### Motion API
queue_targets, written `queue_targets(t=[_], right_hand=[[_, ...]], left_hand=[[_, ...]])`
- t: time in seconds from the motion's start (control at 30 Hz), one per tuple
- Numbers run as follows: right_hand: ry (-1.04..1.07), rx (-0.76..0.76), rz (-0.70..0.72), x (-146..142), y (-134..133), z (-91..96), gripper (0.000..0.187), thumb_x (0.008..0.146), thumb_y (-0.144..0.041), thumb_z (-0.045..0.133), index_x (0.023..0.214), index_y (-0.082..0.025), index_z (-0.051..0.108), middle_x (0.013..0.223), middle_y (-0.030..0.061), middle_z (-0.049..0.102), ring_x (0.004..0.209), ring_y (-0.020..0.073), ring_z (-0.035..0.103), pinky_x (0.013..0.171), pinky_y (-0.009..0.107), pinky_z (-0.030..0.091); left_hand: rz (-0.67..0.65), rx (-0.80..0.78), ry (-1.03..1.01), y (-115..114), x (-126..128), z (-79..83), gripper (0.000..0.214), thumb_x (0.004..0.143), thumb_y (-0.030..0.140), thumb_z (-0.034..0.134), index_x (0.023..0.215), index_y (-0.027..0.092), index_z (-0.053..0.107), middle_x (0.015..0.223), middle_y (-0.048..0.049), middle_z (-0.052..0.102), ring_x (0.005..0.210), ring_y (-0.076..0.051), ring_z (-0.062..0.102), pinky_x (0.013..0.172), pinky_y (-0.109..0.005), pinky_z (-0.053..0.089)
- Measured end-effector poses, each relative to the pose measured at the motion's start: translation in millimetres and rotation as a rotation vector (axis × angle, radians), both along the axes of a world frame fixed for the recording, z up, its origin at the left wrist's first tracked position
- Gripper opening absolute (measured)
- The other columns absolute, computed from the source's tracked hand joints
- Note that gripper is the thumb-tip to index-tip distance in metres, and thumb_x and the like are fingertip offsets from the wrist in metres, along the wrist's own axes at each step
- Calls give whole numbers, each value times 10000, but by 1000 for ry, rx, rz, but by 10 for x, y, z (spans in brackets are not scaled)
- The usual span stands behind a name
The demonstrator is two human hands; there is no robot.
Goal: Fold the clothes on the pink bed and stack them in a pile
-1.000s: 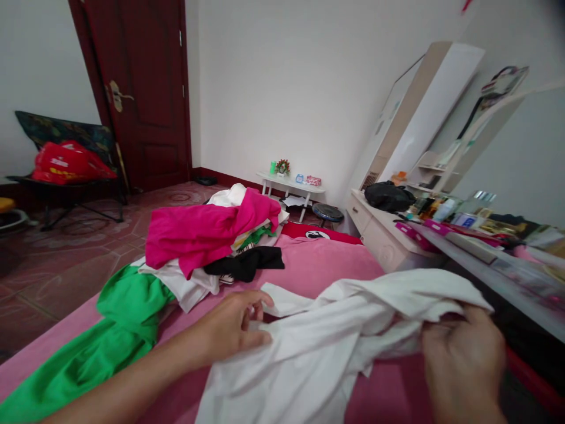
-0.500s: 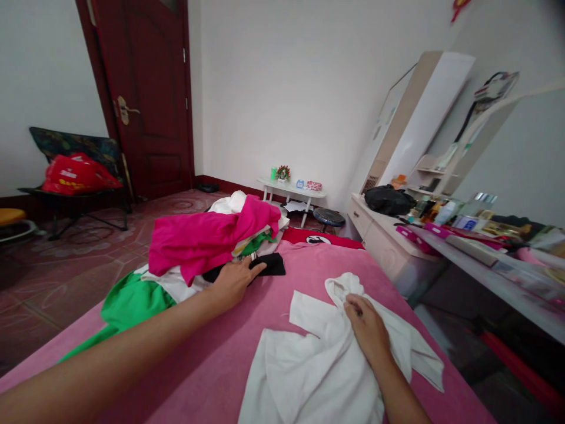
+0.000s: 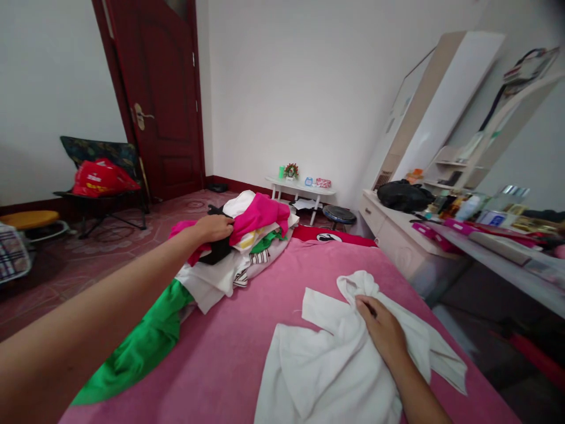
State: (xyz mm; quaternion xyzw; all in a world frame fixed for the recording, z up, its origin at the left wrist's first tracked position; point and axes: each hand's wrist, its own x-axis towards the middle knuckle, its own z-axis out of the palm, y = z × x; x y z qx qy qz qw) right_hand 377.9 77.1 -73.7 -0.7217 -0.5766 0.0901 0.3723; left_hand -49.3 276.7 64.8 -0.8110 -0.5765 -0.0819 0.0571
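Observation:
A white long-sleeved shirt (image 3: 326, 359) lies loosely spread on the pink bed cover (image 3: 220, 359). My right hand (image 3: 383, 327) is closed on its fabric just below the collar. Farther off to the left, my left hand (image 3: 215, 227) is at the heap of clothes, its fingers curled over a black garment (image 3: 217, 252). Bright pink cloth (image 3: 261, 217) lies right beside those fingers and also sticks out behind the wrist. Below them in the heap are white cloth (image 3: 209, 280), striped cloth (image 3: 259, 258) and a green garment (image 3: 150, 344) that trails toward me.
A dressing table (image 3: 397, 227) with a black bag (image 3: 404, 195) and several bottles runs along the right. Red fabric (image 3: 348, 237) covers the bed's far end. Beyond stand a low white table (image 3: 300, 188) and a round stool (image 3: 339, 213). A folding chair (image 3: 103, 150) holds a red bag (image 3: 105, 178).
My left hand has moved up and back onto the heap, and the black garment has gone with it off the bed cover. The pink cloth is bunched differently. My right hand stays on the shirt.

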Motion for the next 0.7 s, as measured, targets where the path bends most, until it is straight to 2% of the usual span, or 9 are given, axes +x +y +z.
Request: queue_targets(t=[0.07,0.13,0.23,0.3,0.4,0.5,0.57,0.63,0.7], right_hand=[[-27,-17,4,-20,-2,12,453,852,-542,429,1091,-209,622,1170,82,646,1098,266,576,960,396,417],[-42,-26,12,-29,2,12,492,844,-551,448,1170,-214,597,1243,83,613,1154,268,551,983,406,408],[-21,-11,25,2,19,-4,495,830,-520,483,1204,-213,585,1251,85,610,1153,259,557,974,402,423],[31,37,18,55,32,-9,477,797,-489,524,1164,-197,609,1177,98,642,1064,254,603,933,396,452],[116,116,-32,168,43,11,449,759,-455,539,1075,-150,634,1058,123,673,941,244,643,876,385,481],[134,128,-82,295,35,52,453,772,-431,502,1092,-131,616,1056,129,671,943,230,649,851,365,491],[113,118,-104,376,11,85,485,755,-400,532,1156,-134,596,1122,132,649,927,217,650,843,359,490],[44,67,-137,456,-35,123,562,696,-350,604,1222,-153,576,1200,137,613,899,208,647,849,362,477],[-19,-9,-193,538,-102,165,643,620,-302,670,1245,-181,578,1227,136,601,915,225,636,860,377,459]], left_hand=[[-6,-4,20,27,46,13,350,812,287,470,1023,175,726,1050,-118,712,956,-275,629,891,-393,443],[1,52,30,-50,154,40,367,840,295,445,1008,116,718,1068,-183,687,1028,-326,593,937,-476,399],[-93,169,10,-420,426,-65,389,907,253,368,1124,119,661,1227,-197,592,1200,-332,478,1024,-513,314],[-332,197,-71,-825,649,-293,364,919,261,396,1195,182,620,1273,-147,556,1213,-292,467,1037,-461,334],[-733,2,-296,-1504,966,-763,527,884,443,522,1351,205,472,1338,-149,503,1213,-290,476,1023,-440,385],[-845,-213,-396,-1997,1246,-1127,857,784,581,619,1471,207,267,1404,-167,457,1252,-320,448,1043,-463,371],[-802,-286,-406,-2137,1419,-1227,633,812,478,614,1357,202,449,1242,-146,588,1117,-304,547,965,-436,429],[-752,-332,-436,-2136,1548,-1212,249,862,346,534,1027,195,643,951,-93,671,881,-249,618,823,-367,476],[-675,-398,-607,-2035,1572,-1109,277,904,327,439,741,183,609,724,-46,636,673,-186,595,660,-293,462]])
